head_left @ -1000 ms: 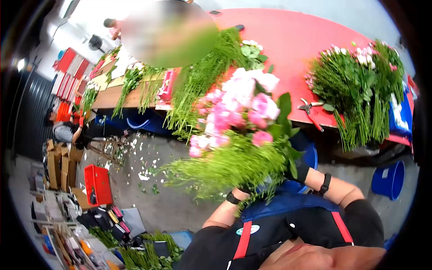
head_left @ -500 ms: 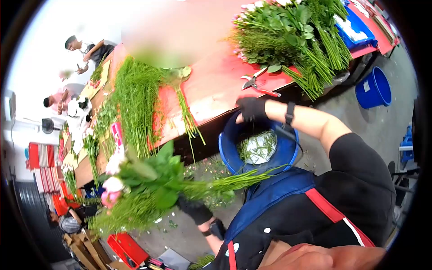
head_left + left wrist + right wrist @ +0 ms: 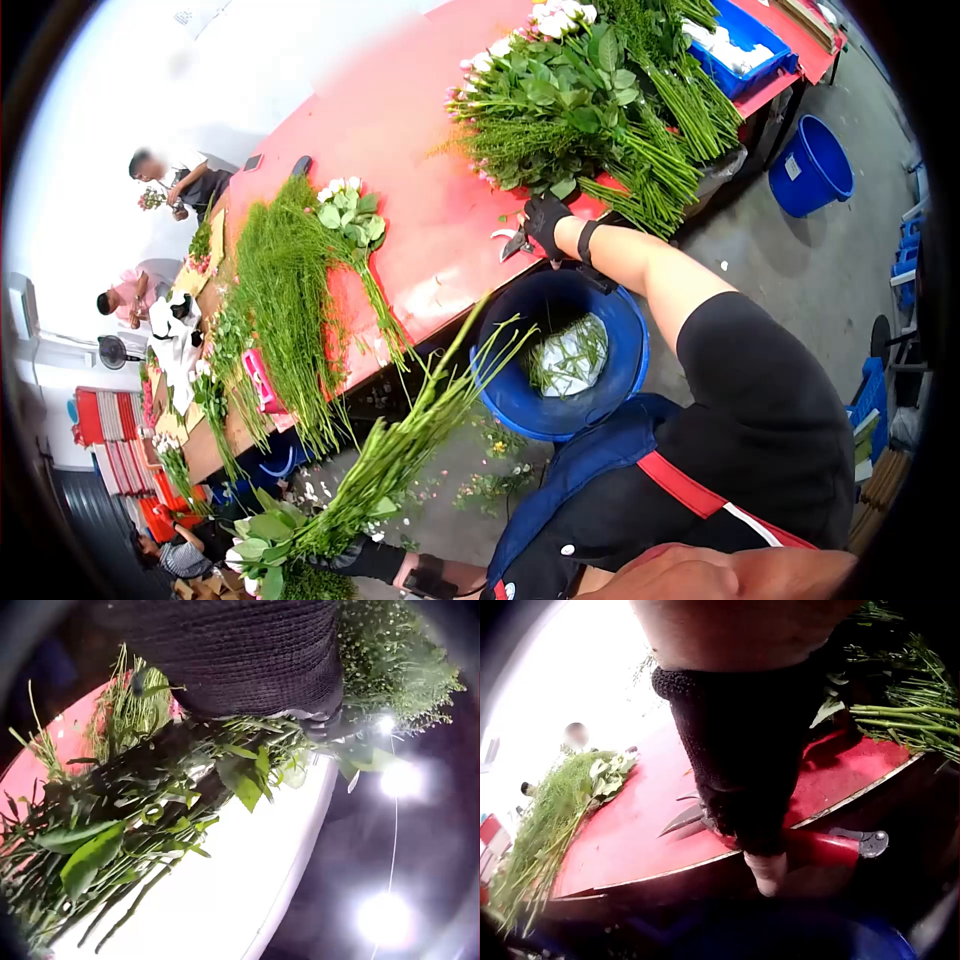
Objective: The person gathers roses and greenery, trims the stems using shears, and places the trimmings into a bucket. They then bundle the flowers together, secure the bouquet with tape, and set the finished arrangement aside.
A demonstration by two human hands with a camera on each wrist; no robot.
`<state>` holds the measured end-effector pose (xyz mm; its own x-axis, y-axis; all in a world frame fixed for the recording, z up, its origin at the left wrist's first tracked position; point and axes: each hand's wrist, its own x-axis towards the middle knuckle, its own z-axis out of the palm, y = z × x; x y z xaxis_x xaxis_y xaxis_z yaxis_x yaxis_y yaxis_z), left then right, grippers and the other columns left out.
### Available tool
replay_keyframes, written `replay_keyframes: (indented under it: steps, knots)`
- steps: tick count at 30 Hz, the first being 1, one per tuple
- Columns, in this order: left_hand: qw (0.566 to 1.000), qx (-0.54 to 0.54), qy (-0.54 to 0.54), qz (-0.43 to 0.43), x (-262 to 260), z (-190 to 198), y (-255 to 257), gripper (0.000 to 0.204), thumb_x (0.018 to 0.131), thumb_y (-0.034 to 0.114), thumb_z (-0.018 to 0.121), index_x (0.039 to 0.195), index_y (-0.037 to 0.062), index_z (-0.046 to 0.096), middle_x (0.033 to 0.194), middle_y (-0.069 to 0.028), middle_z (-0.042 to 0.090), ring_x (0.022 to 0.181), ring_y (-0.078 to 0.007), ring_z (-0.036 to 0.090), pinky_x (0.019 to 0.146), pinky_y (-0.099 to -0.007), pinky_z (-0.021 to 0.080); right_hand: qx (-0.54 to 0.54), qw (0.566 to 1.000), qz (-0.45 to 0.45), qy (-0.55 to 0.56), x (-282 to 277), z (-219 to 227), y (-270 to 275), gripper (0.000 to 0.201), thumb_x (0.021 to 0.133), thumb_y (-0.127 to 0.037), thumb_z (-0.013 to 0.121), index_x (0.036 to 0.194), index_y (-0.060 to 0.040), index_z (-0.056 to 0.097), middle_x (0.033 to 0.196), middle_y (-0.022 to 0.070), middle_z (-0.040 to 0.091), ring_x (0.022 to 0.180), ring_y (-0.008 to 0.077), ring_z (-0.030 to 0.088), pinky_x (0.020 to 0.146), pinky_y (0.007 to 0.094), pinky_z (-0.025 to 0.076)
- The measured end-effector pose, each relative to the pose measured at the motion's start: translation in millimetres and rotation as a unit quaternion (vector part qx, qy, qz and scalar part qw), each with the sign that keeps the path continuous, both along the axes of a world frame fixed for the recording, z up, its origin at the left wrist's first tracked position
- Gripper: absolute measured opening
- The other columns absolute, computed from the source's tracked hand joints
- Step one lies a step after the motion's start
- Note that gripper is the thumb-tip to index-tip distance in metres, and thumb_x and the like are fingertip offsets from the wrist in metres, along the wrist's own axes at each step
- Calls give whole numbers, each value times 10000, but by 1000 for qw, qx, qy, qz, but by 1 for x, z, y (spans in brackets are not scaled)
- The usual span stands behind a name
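My left hand [image 3: 362, 558], in a dark glove, grips a bouquet around its stems [image 3: 385, 455] low at the left; the stems point up and right, and pale blooms and leaves [image 3: 262, 540] lie at the bottom left. In the left wrist view the glove [image 3: 247, 660] wraps the bundle of stems [image 3: 150, 810]. My gloved right hand [image 3: 547, 225] is at the red table's edge, its fingers round the red-handled pruning shears [image 3: 512, 243]. The right wrist view shows the shears' blades [image 3: 684, 820] to the left of the hand [image 3: 742, 765] and a red handle [image 3: 821, 846] to its right.
On the red table [image 3: 400, 150] lie a large flower pile [image 3: 570, 100], greenery [image 3: 280, 300], a small white bunch [image 3: 350, 220] and a blue tray [image 3: 760, 75]. A blue bucket [image 3: 625, 350] with cuttings stands before me, another [image 3: 812, 170] at right. Several people are at the left.
My right hand has moved from the table's edge above the bucket to the shears and taken hold of them. The left hand has lowered the bouquet leftward, its stems now tilted upward.
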<state>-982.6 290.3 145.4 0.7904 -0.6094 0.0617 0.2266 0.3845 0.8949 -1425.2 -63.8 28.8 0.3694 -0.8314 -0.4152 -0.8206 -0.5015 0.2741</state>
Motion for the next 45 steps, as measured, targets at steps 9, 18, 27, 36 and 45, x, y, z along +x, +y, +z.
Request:
replay_keyframes:
  steps: [9,18,27,36,45]
  knots:
    - [997,6,-69,45,-25,23,11,498,937,325,540,1346,61,437,1292,-151,496,1143,-265,488,992,-438,396,34,995,14,-88,-4,-11,5,579,661,-390,745,1151,-104,631,1013,141,675,997,308,632,863,416,496]
    - [999,-2,-30,37,-36,20,-49,468,972,312,490,1377,85,427,1251,-40,500,1088,-181,471,936,-393,413,317,755,-138,-557,-54,-36,199,446,636,-239,754,949,-20,523,845,81,543,802,209,524,721,353,446]
    - [998,-1,62,-31,-48,-100,-29,406,949,314,429,1289,105,502,1233,-58,498,1058,-224,500,894,-401,418,497,598,-138,-613,-13,9,294,473,691,-341,738,958,-21,512,849,57,525,790,149,497,701,303,430]
    - [961,27,272,-30,-101,-127,5,449,903,481,402,1157,166,596,1087,-88,616,975,-307,573,847,-505,463,504,541,-256,-622,8,-25,307,294,715,-300,707,829,-58,585,709,24,541,624,121,512,571,274,417]
    - [934,151,323,-9,-73,-178,54,549,907,510,383,1289,138,517,1298,-94,540,1142,-312,505,949,-494,374,379,681,-125,-614,24,-39,322,439,649,-312,725,893,-5,528,764,112,553,700,225,543,657,347,447]
